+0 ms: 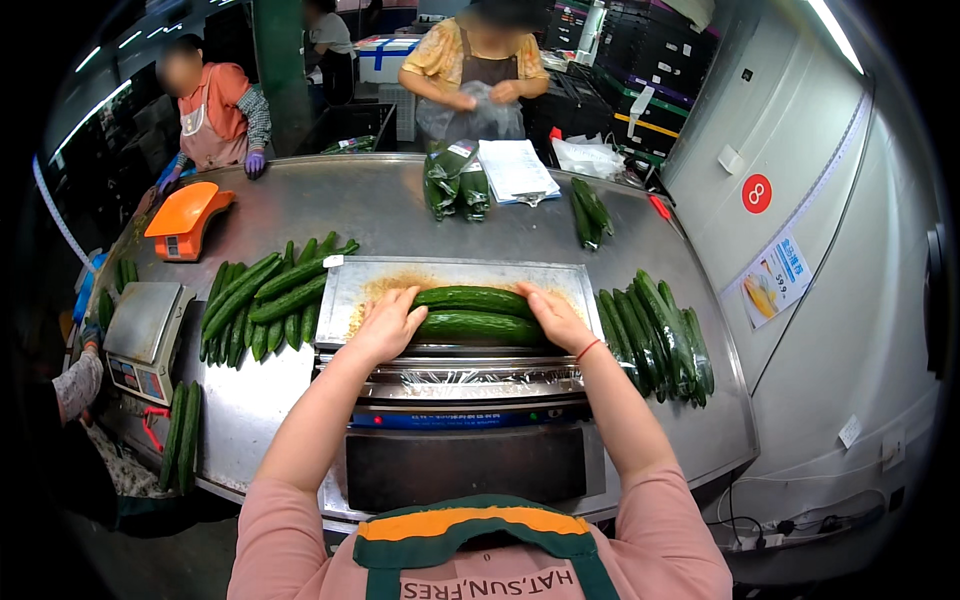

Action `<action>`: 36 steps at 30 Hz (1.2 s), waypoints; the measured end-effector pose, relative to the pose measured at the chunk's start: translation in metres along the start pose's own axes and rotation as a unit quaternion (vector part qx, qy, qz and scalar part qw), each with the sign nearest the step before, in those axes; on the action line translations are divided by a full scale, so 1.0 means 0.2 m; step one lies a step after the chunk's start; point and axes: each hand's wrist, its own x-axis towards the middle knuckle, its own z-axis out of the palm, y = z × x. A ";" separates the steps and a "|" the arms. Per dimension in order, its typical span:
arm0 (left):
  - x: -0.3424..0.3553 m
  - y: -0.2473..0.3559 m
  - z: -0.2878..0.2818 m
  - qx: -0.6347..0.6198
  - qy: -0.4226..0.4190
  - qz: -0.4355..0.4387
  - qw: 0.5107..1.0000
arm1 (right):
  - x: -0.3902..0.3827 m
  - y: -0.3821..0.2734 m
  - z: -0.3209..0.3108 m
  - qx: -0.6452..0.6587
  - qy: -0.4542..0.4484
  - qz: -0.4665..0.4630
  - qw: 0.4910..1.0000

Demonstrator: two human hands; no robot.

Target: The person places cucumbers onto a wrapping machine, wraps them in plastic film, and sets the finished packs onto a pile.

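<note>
1. A cucumber pile (pixel 265 305) lies on the table (pixel 340 195).
2. The left hand (pixel 390 325) curls round the left ends of two cucumbers (pixel 478 314).
3. That pair lies side by side, crosswise over a metal plate (pixel 460 273).
4. The right hand (pixel 555 318) clasps their right ends.
5. Wrapped cucumbers (pixel 655 335) lie beside the plate.

On the surface (pixel 330 190), centre: wrapping machine (pixel 470 377). On its tray (pixel 470 270): cucumber pair (pixel 478 327), side by side, between left grip (pixel 383 325) and right grip (pixel 555 318). Left of tray: cucumber heap (pixel 262 300); farther left, platform scale (pixel 143 318), with two single cucumbers (pixel 188 435) to its near right. Far left: second scale (pixel 188 215). Right of tray: cucumber row (pixel 655 338). Far edge, left to right: bagged cucumbers (pixel 442 185), clipboard (pixel 517 170), small cucumber bunch (pixel 589 215).
</note>
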 end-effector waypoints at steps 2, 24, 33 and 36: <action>-0.01 -0.03 0.02 0.018 0.026 0.012 0.999 | 0.01 -0.04 0.08 -0.065 0.023 -0.041 0.997; -0.61 -0.26 -0.01 -0.016 0.240 -0.192 0.951 | -0.53 -0.10 -0.03 -0.385 0.134 0.216 0.887; -0.68 -0.20 -0.26 -0.676 0.109 -0.187 0.704 | -0.53 -0.14 -0.20 0.480 0.188 0.176 0.838; -0.52 -0.17 -0.37 -0.774 0.146 -0.114 0.606 | -0.36 -0.15 -0.27 0.550 0.247 0.104 0.791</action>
